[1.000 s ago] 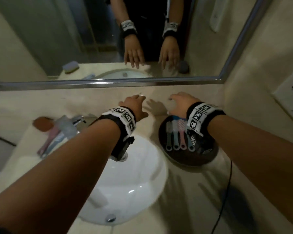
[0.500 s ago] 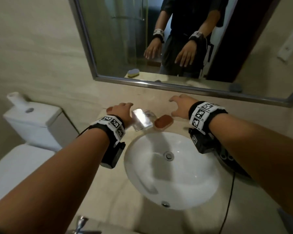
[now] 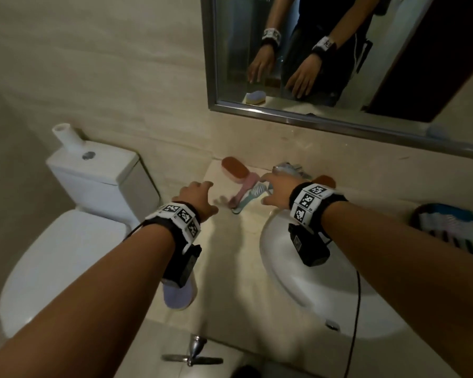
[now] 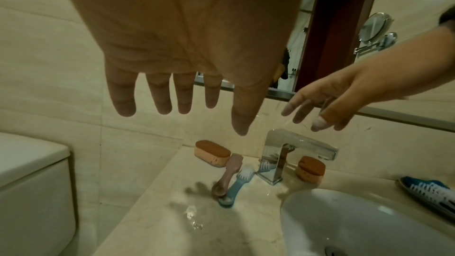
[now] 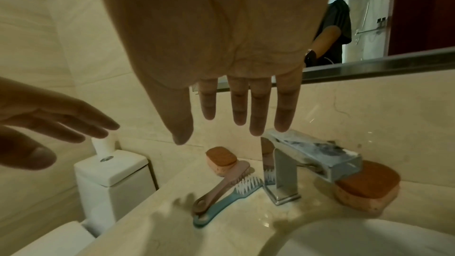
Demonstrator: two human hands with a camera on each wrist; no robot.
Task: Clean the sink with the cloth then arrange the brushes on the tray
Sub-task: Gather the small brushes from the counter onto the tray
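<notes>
Both my hands empty, fingers spread: left hand & right hand hover over counter near 2 loose brushes, pink brush crossing blue brush left of faucet. Sink looks wiped; no cloth visible. Tray at far right already holds brushes; I judge these 2 left.

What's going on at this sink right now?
A person stands at a bathroom counter with both hands open and holding nothing. The left hand and right hand hover above a pink brush and a blue brush lying crossed on the wet counter left of the faucet. The tray, at the right past the sink, already holds brushes. No cloth is in either hand.
</notes>
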